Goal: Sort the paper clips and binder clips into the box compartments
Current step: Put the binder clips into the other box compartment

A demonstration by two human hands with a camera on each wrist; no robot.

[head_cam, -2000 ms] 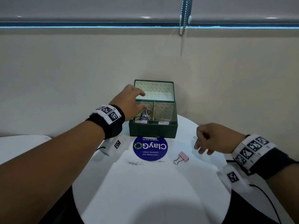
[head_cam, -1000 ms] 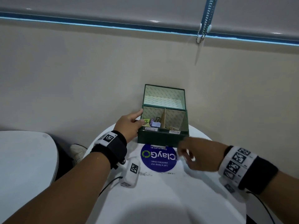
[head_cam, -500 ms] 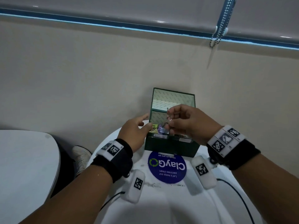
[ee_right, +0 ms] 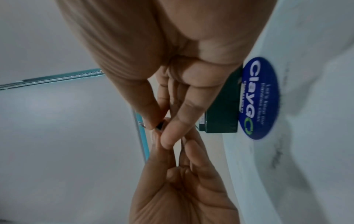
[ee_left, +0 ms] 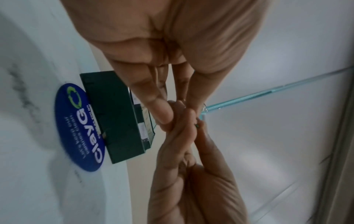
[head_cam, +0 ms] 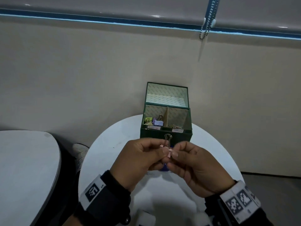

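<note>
Both hands hold a pink binder clip [head_cam: 168,150] in the air just in front of the green box [head_cam: 166,134]. My left hand [head_cam: 162,148] pinches its left side and my right hand [head_cam: 174,152] pinches its right side. The clip's wire handle [head_cam: 168,139] sticks up. The box's lid stands open. Its left compartment holds binder clips, among them a purple one [head_cam: 158,123]; its right compartment holds paper clips [head_cam: 175,126]. In both wrist views the fingertips [ee_left: 166,112] [ee_right: 168,136] meet and hide most of the clip.
The box [ee_left: 114,118] [ee_right: 220,116] sits at the far edge of a round white table [head_cam: 105,144], near the wall. A blue round sticker [ee_left: 78,125] [ee_right: 256,97] lies in front of it. A second white table [head_cam: 24,160] stands at the left, with a shoe [head_cam: 79,149] between them.
My right hand has drawn back from above the box toward me. My left hand has left the box's left side, and both now pinch the pink binder clip.
</note>
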